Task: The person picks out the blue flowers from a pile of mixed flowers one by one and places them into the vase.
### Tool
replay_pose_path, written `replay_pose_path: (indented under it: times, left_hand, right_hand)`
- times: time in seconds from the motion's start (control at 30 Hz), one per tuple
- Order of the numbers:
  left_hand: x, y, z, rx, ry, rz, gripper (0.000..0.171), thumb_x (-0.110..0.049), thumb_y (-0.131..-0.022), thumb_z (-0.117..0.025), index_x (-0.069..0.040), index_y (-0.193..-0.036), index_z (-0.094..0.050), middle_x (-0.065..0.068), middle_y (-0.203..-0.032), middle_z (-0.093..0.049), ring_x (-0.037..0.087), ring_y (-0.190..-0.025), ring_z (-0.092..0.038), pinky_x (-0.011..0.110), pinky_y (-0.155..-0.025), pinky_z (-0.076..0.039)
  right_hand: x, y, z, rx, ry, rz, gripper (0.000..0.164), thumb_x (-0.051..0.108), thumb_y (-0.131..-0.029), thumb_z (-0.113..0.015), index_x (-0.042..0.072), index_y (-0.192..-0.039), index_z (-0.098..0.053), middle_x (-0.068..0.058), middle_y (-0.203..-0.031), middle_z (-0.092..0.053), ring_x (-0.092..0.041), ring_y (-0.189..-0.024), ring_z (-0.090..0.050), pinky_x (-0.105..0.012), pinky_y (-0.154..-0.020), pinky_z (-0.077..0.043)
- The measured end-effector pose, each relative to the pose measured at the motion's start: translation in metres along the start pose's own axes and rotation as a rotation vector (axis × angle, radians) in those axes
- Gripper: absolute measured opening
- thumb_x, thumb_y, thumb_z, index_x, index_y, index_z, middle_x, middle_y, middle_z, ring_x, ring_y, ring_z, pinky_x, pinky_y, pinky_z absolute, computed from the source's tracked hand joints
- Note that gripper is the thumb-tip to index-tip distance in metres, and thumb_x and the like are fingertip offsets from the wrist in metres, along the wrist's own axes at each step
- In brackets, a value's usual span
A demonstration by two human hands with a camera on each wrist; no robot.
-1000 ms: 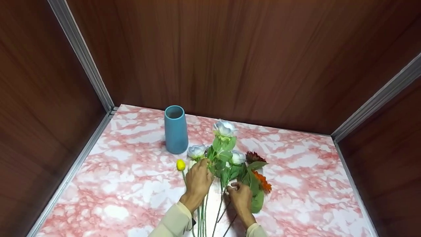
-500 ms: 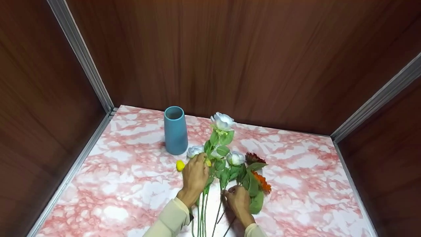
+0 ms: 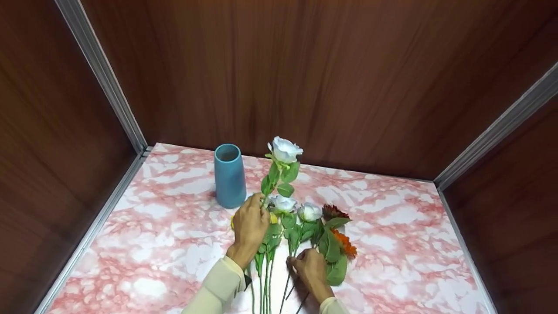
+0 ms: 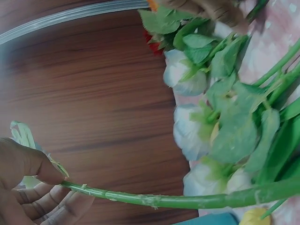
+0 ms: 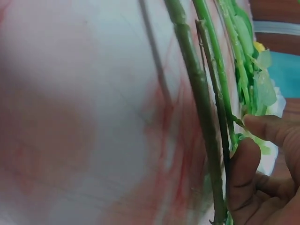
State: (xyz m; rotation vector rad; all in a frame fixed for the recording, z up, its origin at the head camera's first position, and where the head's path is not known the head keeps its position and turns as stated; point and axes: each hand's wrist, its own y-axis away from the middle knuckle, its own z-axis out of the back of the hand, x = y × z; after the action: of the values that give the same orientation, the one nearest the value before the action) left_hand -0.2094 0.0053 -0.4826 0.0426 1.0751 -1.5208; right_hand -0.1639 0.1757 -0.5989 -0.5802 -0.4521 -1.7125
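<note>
My left hand [image 3: 250,224] pinches the green stem of a white rose [image 3: 285,150] and holds it raised above the others. In the left wrist view this stem [image 4: 178,201] runs from between thumb and fingers. My right hand [image 3: 311,268], low on the table, has its thumb and finger at the stem of another white rose [image 3: 310,212]; the right wrist view shows the fingertips [image 5: 246,154] against the thin stems. A third white rose [image 3: 283,203] lies between the hands. Yellow tulips [image 3: 273,218] are partly hidden behind the left hand.
A blue vase [image 3: 229,179] stands upright at the back left of the marbled table [image 3: 152,244]. Right of the right hand lie an orange flower [image 3: 344,243] and a dark red flower [image 3: 333,212] with broad leaves. Wooden walls [image 3: 279,78] enclose the table.
My left hand has lifted the white rose up and left, out of the bunch, uncovering the rose beneath. My right hand has shifted slightly down and left among the stems.
</note>
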Motion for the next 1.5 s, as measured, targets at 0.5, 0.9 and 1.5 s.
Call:
replay_pose_path:
  times: [0.5, 0.9, 1.5]
  left_hand:
    - [0.010, -0.029, 0.018, -0.125, 0.096, 0.005, 0.021, 0.000, -0.073, -0.061, -0.010, -0.092, -0.061, 0.002, -0.078, -0.061, 0.018, -0.067, -0.059, 0.037, -0.054, -0.045]
    - [0.011, -0.061, 0.043, -0.207, 0.123, 0.044, 0.020, -0.004, -0.070, -0.062, -0.009, -0.090, -0.061, 0.000, -0.073, -0.062, 0.016, -0.061, -0.058, 0.035, -0.055, -0.044]
    - [0.008, -0.084, 0.065, -0.274, 0.228, 0.025, 0.020, -0.002, -0.075, -0.061, -0.006, -0.095, -0.060, 0.003, -0.080, -0.063, 0.014, -0.068, -0.060, 0.032, -0.061, -0.046]
  right_hand:
    - [-0.002, 0.003, -0.006, -0.058, 0.041, 0.064, 0.030, 0.028, -0.066, -0.072, 0.017, -0.047, -0.052, 0.005, -0.047, -0.051, -0.013, -0.046, -0.049, -0.030, -0.044, -0.039]
    - [-0.005, 0.004, -0.006, -0.054, 0.039, 0.069, 0.029, 0.026, -0.067, -0.069, 0.017, -0.046, -0.051, 0.005, -0.046, -0.050, -0.012, -0.044, -0.046, -0.029, -0.043, -0.037]
    - [-0.011, 0.007, -0.003, -0.001, -0.067, 0.082, 0.025, 0.023, -0.071, -0.067, 0.015, -0.053, -0.052, 0.007, -0.048, -0.047, -0.009, -0.044, -0.044, -0.026, -0.042, -0.037]
